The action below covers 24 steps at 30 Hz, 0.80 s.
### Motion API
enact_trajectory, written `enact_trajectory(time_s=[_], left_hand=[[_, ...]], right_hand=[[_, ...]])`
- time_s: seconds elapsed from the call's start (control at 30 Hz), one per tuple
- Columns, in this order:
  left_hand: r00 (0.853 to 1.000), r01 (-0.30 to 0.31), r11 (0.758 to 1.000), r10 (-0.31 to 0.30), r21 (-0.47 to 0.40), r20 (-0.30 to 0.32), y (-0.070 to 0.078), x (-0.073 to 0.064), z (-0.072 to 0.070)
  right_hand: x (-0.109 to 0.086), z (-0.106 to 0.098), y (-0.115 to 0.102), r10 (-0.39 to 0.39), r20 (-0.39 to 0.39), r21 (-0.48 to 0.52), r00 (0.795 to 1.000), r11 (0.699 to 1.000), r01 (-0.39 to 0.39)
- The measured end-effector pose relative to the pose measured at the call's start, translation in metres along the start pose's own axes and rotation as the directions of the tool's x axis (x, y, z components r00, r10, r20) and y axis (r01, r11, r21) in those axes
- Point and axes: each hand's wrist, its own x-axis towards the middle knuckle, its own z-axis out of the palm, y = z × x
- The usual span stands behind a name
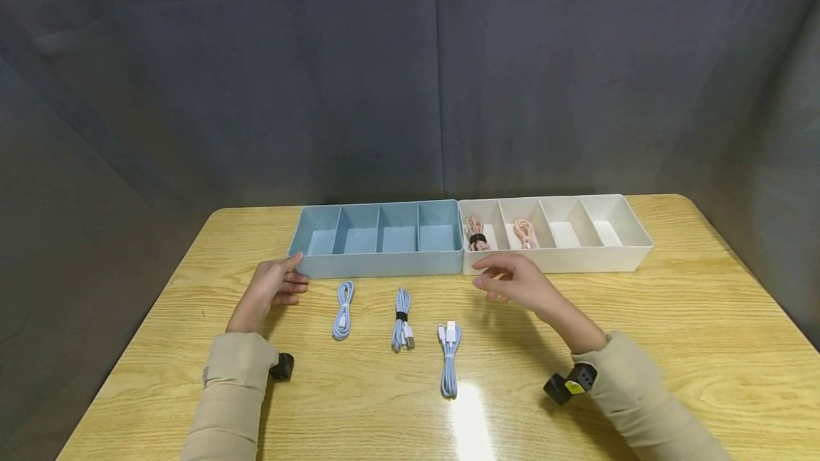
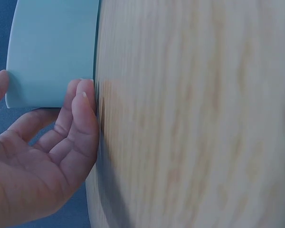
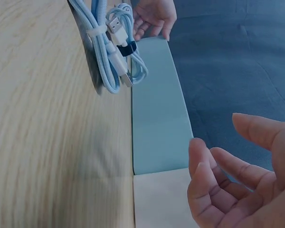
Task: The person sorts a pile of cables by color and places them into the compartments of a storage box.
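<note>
Left hand (image 1: 272, 289) grips left end of blue four-compartment organizer (image 1: 378, 265), thumb at rim, fingers lower at near corner. Right hand (image 1: 520, 283) hovers just near of white four-compartment organizer (image 1: 564, 262), fingers loosely bent, relaxed. Organizers stand at table's far side, end to end, long axes left-right. Near them, left blue cable (image 1: 344, 308), middle blue cable (image 1: 401, 317), right blue cable (image 1: 450, 361) lie near-far; middle cable's USB plug points near, right cable's far.
</note>
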Motion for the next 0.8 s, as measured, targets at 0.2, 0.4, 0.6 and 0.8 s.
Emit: enact_trajectory(time_s=[0.2, 0.4, 0.6, 0.8], left_hand=[[1.000, 0.004, 1.000, -0.005, 0.026, 0.012, 0.022, -0.028, 0.006], [1.000, 0.000, 1.000, 0.000, 0.026, 0.005, 0.022, -0.027, 0.006], [1.000, 0.011, 1.000, -0.012, 0.027, 0.012, 0.025, -0.029, 0.006], [1.000, 0.011, 1.000, -0.011, 0.012, 0.021, 0.026, -0.030, 0.006]], right_hand=[[0.002, 0.009, 0.003, 0.010, 0.037, 0.026, 0.999, 1.000, -0.011], [0.003, 0.016, 0.005, 0.005, 0.079, 0.044, 0.997, 0.999, -0.008], [0.006, 0.023, 0.010, -0.024, 0.138, 0.023, 0.990, 1.000, 0.021], [0.006, 0.031, 0.016, -0.016, 0.184, -0.038, 0.983, 0.999, 0.023]])
